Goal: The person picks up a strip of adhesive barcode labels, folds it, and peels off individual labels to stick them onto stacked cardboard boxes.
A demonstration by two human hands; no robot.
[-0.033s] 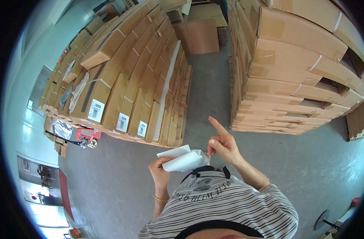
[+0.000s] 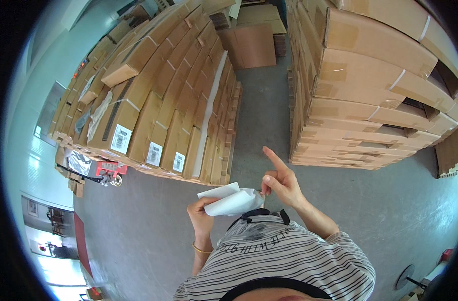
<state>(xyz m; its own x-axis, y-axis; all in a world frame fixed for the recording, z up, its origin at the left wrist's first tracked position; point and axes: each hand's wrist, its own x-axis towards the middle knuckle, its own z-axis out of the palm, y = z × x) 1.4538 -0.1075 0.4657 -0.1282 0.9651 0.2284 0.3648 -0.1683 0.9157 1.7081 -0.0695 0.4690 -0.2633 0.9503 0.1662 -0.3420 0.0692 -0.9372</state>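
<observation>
My left hand point(image 2: 201, 213) is closed around a folded bundle of white paper sheets point(image 2: 234, 200), thumb on top, in front of my chest. The sheets are loose and fanned at the upper left, and their printed side, if any, does not show. My right hand point(image 2: 283, 184) is just right of the bundle. Its index finger stretches out forward and away, while the thumb and other fingers bend down beside the paper's right edge. Whether the bent fingertips touch the paper cannot be made out. A dark strap point(image 2: 261, 213) lies right below the sheets.
Long cardboard boxes point(image 2: 143, 133) with white labels stand packed on a pallet at left. Flat cartons point(image 2: 354, 95) are piled high at right, with a grey floor aisle point(image 2: 261, 115) between. A cardboard sheet point(image 2: 248, 46) leans at the back. A red pallet jack point(image 2: 109, 170) stands far left.
</observation>
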